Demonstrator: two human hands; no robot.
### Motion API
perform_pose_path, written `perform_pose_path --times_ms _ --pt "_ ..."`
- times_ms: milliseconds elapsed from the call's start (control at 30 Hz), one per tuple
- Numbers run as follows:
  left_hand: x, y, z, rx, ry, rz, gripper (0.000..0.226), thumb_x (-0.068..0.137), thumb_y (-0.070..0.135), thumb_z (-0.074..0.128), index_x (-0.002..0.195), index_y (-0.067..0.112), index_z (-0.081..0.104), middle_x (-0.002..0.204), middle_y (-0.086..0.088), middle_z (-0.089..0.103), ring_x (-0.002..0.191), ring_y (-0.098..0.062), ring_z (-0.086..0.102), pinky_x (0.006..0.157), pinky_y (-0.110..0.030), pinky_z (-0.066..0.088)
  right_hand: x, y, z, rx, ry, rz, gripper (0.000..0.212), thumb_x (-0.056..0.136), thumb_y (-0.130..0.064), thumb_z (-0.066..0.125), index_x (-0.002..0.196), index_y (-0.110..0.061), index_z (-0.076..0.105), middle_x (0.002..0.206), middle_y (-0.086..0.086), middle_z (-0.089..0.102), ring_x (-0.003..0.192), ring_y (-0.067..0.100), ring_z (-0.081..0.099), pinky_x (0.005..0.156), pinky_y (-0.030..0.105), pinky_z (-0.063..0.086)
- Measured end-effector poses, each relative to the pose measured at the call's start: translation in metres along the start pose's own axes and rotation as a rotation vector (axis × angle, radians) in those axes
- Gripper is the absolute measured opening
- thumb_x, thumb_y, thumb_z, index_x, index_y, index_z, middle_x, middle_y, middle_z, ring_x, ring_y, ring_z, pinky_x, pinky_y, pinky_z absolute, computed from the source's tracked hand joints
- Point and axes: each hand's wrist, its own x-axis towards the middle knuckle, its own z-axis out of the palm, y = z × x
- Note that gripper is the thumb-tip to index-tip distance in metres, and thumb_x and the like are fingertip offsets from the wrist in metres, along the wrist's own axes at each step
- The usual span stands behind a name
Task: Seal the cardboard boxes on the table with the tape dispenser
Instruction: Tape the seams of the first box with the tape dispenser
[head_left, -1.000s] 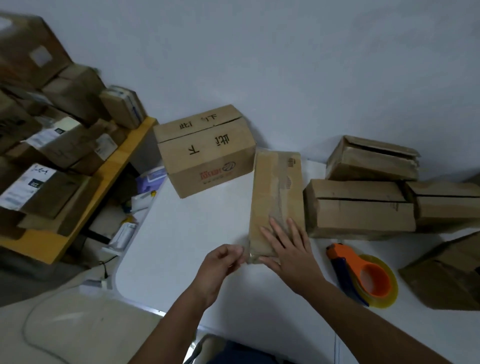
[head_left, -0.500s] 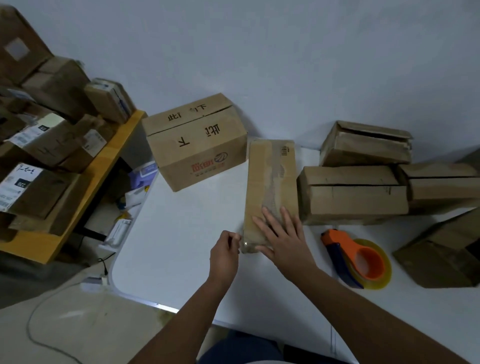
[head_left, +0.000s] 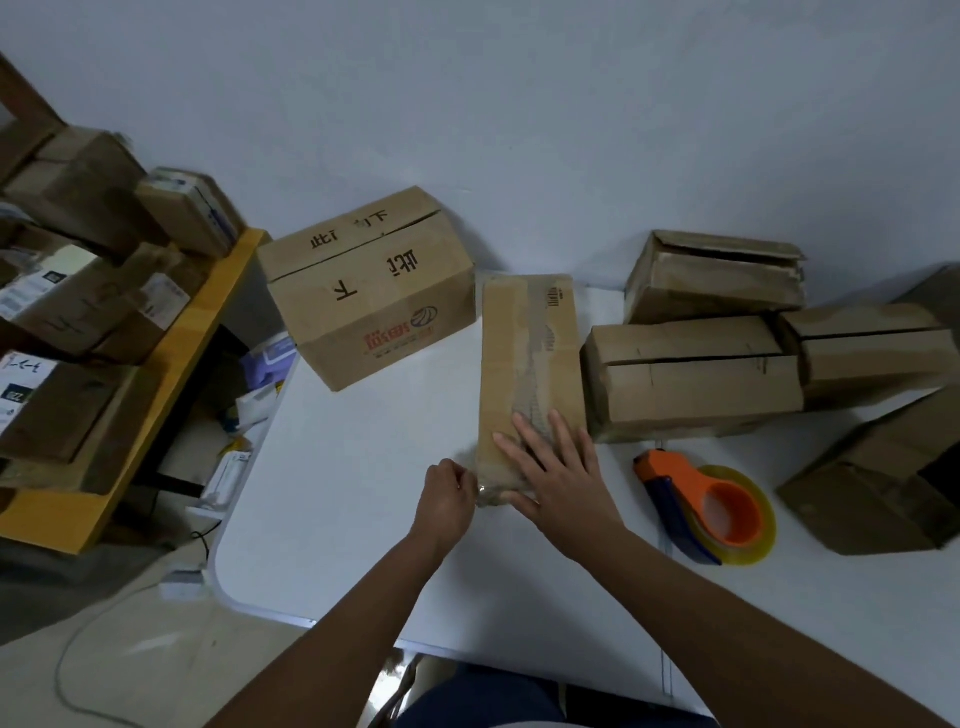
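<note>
The right hand (head_left: 558, 480) presses flat on the long brown cardboard box (head_left: 530, 374) to steady it, while the left hand (head_left: 449, 496) pinches the clear tape end at its near corner.

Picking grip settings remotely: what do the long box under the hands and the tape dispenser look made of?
Long box: brown corrugated cardboard, matte; a torn strip along the top bares the fluting. Clear glossy tape seems to cover its near end. Tape dispenser: likely hard plastic, smooth orange and blue body, holding a translucent yellowish roll.

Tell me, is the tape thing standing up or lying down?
Lying down. The tape dispenser rests on its side on the table, roll face up, no hand on it.
</note>
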Motion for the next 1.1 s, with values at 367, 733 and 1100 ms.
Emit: perform_pose_path --times_ms 367,733,1100 --pt "-0.048 0.008 -0.008 0.180 -0.037 0.281 0.046 0.104 0.012 0.042 0.149 0.012 0.039 0.131 -0.007 0.062 0.110 -0.020 0.062 0.092 -0.016 0.041 -0.002 -0.001 0.004 -0.016 0.013 0.025 0.068 0.093 -0.065 0.027 0.154 -0.039 0.008 0.164 -0.009 0.000 0.150 0.031 -0.006 0.119 0.057 0.004" --pt "-0.017 0.003 -0.031 0.376 -0.142 0.464 0.058 0.096 0.043 0.059 0.147 0.022 0.042 0.120 -0.002 0.068 0.106 -0.022 0.064 0.087 -0.029 0.050 0.000 -0.005 0.001 -0.005 -0.005 0.044 0.071 0.090 -0.069 0.010 0.153 -0.040 -0.001 0.163 -0.010 -0.010 0.149 0.030 -0.014 0.119 0.056 -0.002" --pt "-0.001 0.003 -0.032 0.600 -0.179 0.473 0.098 0.086 0.066 0.055 0.158 0.019 0.009 0.163 0.002 0.021 0.124 -0.017 0.056 0.094 -0.038 0.053 0.004 -0.005 -0.002 0.009 -0.040 0.048 0.074 0.096 -0.057 0.038 0.152 -0.041 -0.007 0.163 -0.008 -0.011 0.148 0.033 -0.015 0.119 0.056 -0.004"
